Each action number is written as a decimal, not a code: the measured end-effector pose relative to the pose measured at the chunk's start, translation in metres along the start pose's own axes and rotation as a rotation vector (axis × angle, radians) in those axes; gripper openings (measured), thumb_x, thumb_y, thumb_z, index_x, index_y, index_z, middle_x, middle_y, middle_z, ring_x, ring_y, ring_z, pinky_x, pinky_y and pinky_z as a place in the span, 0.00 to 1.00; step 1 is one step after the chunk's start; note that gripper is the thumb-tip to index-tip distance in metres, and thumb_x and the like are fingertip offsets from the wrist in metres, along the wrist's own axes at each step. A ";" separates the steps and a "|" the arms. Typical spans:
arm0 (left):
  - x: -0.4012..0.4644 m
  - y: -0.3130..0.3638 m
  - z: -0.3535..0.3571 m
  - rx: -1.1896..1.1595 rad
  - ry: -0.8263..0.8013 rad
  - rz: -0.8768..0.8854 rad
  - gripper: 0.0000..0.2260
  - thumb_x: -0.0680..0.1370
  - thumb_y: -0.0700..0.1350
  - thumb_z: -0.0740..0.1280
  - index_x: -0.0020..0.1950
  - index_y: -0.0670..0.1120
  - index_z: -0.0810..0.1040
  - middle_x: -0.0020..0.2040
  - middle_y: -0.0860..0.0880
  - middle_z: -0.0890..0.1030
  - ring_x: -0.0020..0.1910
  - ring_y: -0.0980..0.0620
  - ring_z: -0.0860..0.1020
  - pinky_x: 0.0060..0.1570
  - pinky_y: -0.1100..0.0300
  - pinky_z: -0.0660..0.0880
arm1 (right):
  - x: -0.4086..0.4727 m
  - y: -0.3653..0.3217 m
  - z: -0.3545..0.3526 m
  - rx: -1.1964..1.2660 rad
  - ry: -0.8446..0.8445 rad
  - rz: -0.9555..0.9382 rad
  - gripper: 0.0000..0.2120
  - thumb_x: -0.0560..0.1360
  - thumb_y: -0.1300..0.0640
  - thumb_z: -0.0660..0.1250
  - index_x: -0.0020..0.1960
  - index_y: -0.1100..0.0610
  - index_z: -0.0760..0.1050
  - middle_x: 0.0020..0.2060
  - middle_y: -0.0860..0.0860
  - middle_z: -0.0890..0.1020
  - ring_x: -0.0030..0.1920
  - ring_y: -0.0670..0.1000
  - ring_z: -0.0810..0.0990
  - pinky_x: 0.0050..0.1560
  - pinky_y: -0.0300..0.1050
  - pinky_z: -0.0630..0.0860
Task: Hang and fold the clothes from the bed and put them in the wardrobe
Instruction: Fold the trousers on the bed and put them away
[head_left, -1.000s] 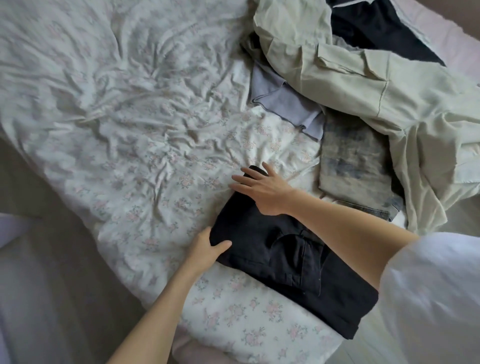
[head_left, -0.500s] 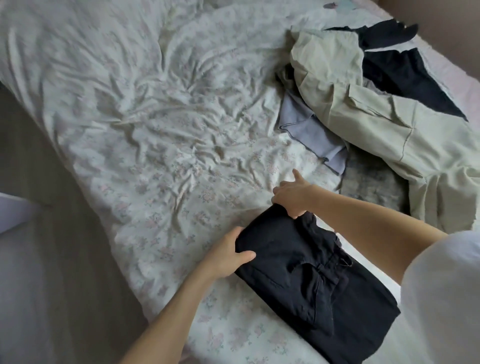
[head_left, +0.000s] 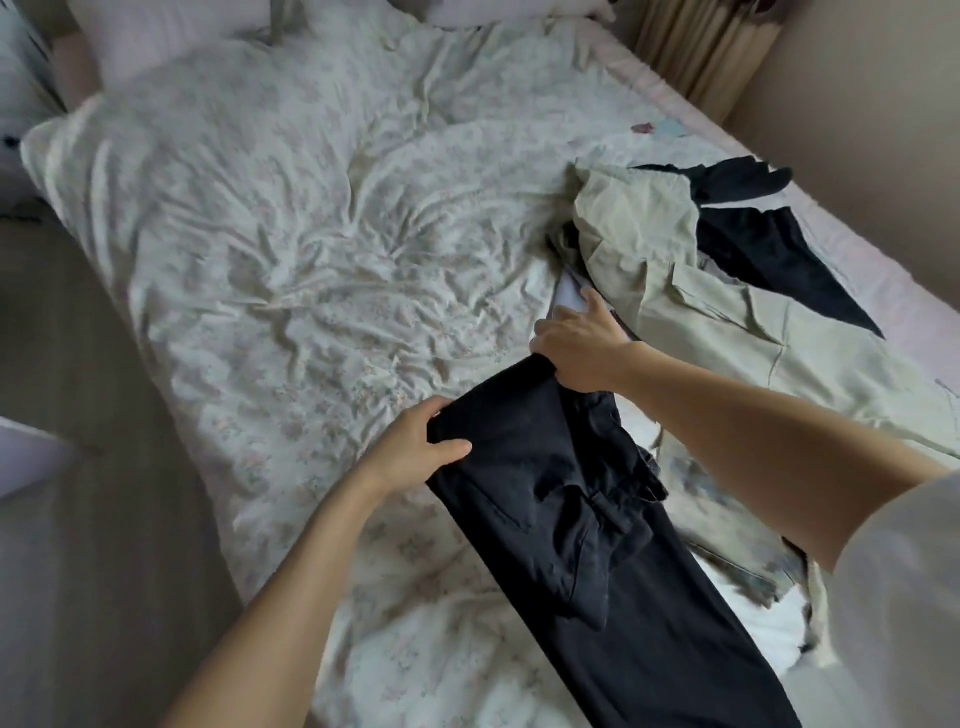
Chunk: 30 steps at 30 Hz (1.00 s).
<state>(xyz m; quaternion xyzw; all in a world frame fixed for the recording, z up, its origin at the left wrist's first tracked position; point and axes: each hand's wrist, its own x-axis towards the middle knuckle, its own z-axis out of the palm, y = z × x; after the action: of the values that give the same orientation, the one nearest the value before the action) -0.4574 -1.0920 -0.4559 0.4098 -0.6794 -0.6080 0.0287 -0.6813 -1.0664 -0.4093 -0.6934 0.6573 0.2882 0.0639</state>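
Lifted at its top end off the bed (head_left: 291, 249), the black trousers (head_left: 582, 499), no longer lying flat and folded at centre frame but hanging longer toward the lower right. Gripped now at both upper corners: left hand (head_left: 415, 452) curled round one corner, right hand (head_left: 576, 348) no longer flat on top but clutching the other.

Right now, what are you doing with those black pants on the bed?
A person is folding clothes. Both hands hold the far end of the black pants: the left hand grips one corner, the right hand the other. The pants stretch across the flowery bed sheet. A beige garment and dark clothes wait in a pile beside them.
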 end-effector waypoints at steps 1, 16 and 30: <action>0.002 0.005 -0.008 0.022 0.044 0.013 0.15 0.76 0.40 0.68 0.61 0.48 0.73 0.57 0.50 0.78 0.55 0.52 0.77 0.56 0.56 0.75 | 0.001 0.001 -0.006 0.010 0.049 0.021 0.15 0.75 0.60 0.60 0.61 0.53 0.72 0.59 0.49 0.73 0.64 0.53 0.67 0.68 0.63 0.53; -0.014 -0.008 0.012 0.482 0.500 0.171 0.13 0.78 0.48 0.66 0.61 0.47 0.72 0.57 0.51 0.76 0.48 0.48 0.77 0.44 0.56 0.73 | -0.008 -0.013 0.038 0.112 0.439 0.112 0.15 0.65 0.62 0.70 0.52 0.55 0.79 0.49 0.50 0.78 0.51 0.55 0.75 0.54 0.50 0.69; -0.084 -0.035 0.136 0.498 0.105 0.540 0.15 0.71 0.54 0.64 0.54 0.50 0.78 0.47 0.56 0.78 0.45 0.59 0.76 0.41 0.64 0.75 | -0.163 -0.018 0.149 0.097 0.471 0.106 0.23 0.52 0.59 0.75 0.47 0.57 0.78 0.42 0.52 0.78 0.43 0.57 0.77 0.57 0.56 0.61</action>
<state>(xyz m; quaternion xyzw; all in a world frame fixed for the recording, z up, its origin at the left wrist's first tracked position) -0.4565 -0.9309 -0.4826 0.2409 -0.8877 -0.3728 0.1224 -0.7065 -0.8521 -0.4586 -0.7022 0.7025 0.0898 -0.0732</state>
